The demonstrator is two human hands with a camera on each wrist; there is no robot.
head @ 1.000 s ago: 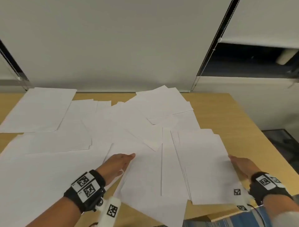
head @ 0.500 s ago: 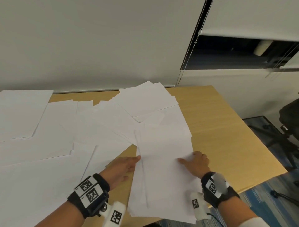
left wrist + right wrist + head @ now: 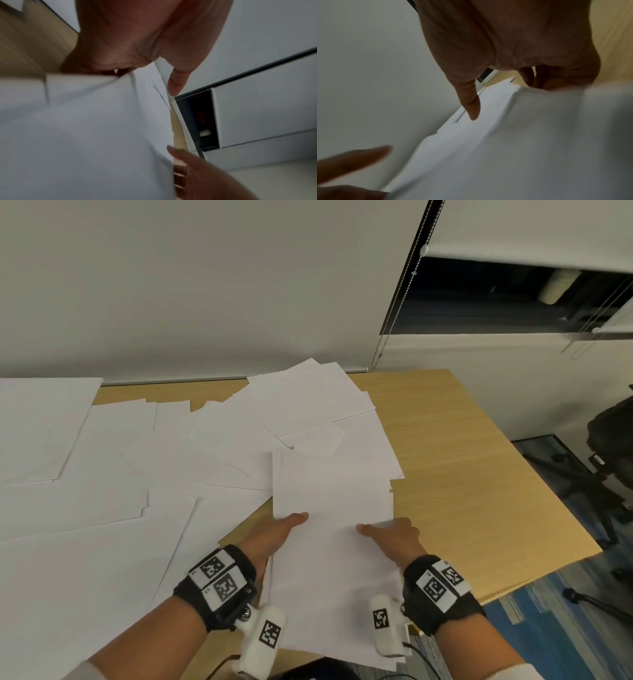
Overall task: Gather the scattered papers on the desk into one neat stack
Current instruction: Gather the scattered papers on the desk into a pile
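A loose stack of white papers [image 3: 332, 491] lies at the desk's front, right of centre, its near end hanging over the front edge. My left hand [image 3: 287, 525] pinches its left edge, thumb on top and fingers underneath. My right hand [image 3: 383, 530] pinches the right edge the same way. In the left wrist view the thumb [image 3: 175, 83] presses on the sheets [image 3: 85, 128]. In the right wrist view the thumb [image 3: 471, 105] lies on the stack [image 3: 522, 135], whose edges are uneven. Several scattered sheets [image 3: 137, 474] overlap across the left and middle of the desk [image 3: 462, 474].
More sheets [image 3: 308, 398] fan out at the back by the wall. The desk's right part is bare wood, ending at a right edge above blue carpet [image 3: 565, 628]. A dark office chair [image 3: 609, 446] stands off to the right. A blind chain [image 3: 400, 302] hangs at the back.
My right hand slid its pile leftward against the sheets at my left hand. The two groups now form one stack between both hands. The head view swung right.
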